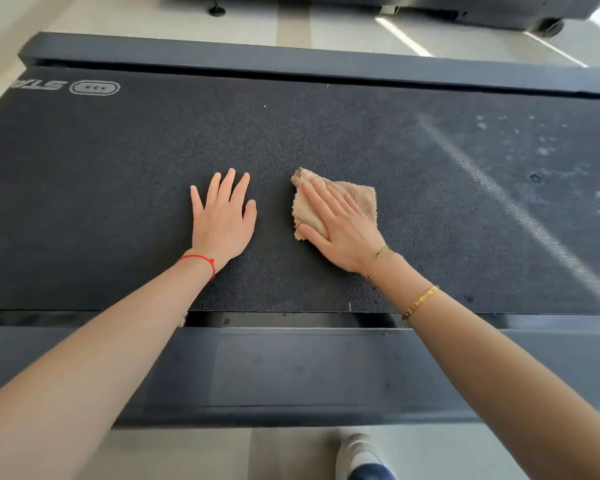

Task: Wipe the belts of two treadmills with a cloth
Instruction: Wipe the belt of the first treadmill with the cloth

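Flatly, the right hand (340,230) presses the cloth (333,199) onto the belt (118,188), grip spread; left hand (222,216) rests splayed beside it.

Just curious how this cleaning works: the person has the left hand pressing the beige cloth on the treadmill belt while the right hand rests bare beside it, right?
Not quite. The head view shows the right hand pressing the beige cloth on the treadmill belt; the left hand rests bare beside it.
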Action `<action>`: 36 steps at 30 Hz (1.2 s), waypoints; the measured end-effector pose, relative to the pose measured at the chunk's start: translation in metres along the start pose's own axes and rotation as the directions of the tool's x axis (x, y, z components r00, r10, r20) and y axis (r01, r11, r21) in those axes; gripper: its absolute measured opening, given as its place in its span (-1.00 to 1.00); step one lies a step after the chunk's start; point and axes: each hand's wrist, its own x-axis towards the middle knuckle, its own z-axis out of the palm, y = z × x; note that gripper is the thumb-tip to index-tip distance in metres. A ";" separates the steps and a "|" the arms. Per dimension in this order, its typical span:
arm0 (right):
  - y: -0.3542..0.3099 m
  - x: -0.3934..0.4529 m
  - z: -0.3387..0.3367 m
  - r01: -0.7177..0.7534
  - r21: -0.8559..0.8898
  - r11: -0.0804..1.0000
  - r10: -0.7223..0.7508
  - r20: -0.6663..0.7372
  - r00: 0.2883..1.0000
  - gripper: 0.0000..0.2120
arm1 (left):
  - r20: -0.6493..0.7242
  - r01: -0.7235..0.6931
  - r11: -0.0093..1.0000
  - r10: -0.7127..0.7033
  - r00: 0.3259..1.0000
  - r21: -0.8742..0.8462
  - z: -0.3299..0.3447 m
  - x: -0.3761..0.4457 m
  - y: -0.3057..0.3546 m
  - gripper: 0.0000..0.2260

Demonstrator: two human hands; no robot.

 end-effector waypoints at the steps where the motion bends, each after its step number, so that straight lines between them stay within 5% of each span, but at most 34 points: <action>1: 0.000 0.000 0.001 -0.002 -0.004 1.000 0.002 0.001 1.000 -0.34 | -0.002 0.003 1.000 -0.003 1.000 0.001 0.000 0.000 0.000 -0.51; 13: 0.035 -0.045 -0.007 -0.260 0.035 0.965 0.262 -0.078 0.962 -0.43 | -0.010 -0.004 1.000 0.004 1.000 0.000 0.003 -0.001 -0.001 -0.51; 20: -0.032 -0.054 0.011 0.007 -0.039 0.999 -0.005 0.049 0.999 -0.49 | -0.017 -0.011 1.000 0.011 1.000 0.018 0.003 -0.002 0.000 -0.51; 28: -0.029 -0.058 -0.001 -0.006 0.077 0.997 0.002 0.050 0.999 -0.39 | -0.023 -0.014 1.000 0.014 1.000 -0.001 0.002 -0.003 0.000 -0.51; 36: -0.010 -0.055 0.005 -0.097 -0.095 0.991 0.094 -0.036 0.995 -0.49 | 0.002 -0.006 1.000 0.006 1.000 -0.008 -0.001 -0.003 0.001 -0.51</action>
